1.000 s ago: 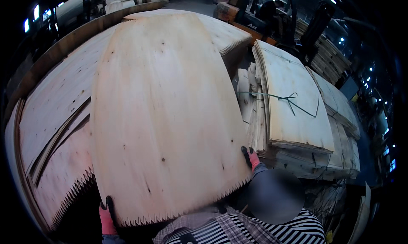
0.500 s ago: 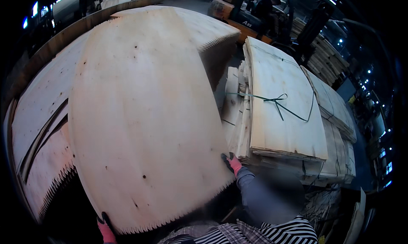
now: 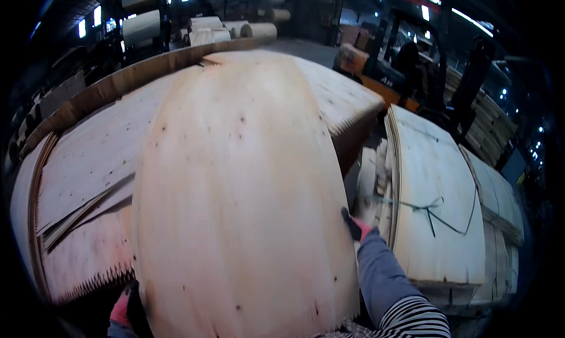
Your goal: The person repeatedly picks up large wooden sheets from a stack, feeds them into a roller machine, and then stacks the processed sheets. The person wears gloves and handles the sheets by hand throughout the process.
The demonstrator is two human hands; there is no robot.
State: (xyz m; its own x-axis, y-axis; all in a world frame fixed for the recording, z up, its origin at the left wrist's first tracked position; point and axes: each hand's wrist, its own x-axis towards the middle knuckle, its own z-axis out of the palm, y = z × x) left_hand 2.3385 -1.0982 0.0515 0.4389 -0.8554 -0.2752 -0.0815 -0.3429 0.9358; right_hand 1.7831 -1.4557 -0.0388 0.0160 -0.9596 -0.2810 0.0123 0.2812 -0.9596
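A large pale wood veneer sheet [image 3: 247,179] with small dark knots stretches away in front of me, its near end close to my body. My right hand [image 3: 356,225], in a pink and dark glove, holds the sheet's right edge. On the left side, nearer to me, my left hand [image 3: 125,305] in a matching glove grips the left edge; its fingers are partly hidden in shadow. Beneath and beside the held sheet lie more veneer sheets [image 3: 97,143], some with jagged ends and a split, curled strip.
Veneer bundles tied with green cord [image 3: 438,220] stand to the right. Behind them is an orange and dark forklift [image 3: 382,90] with a person in it. A wooden board wall [image 3: 118,76] borders the sheets at the far left. Pale rolls [image 3: 259,30] lie beyond it.
My view has lifted and turned left. The held sheet lies closer to my body, its jagged near end mostly out of view. My right hand sits farther up its edge.
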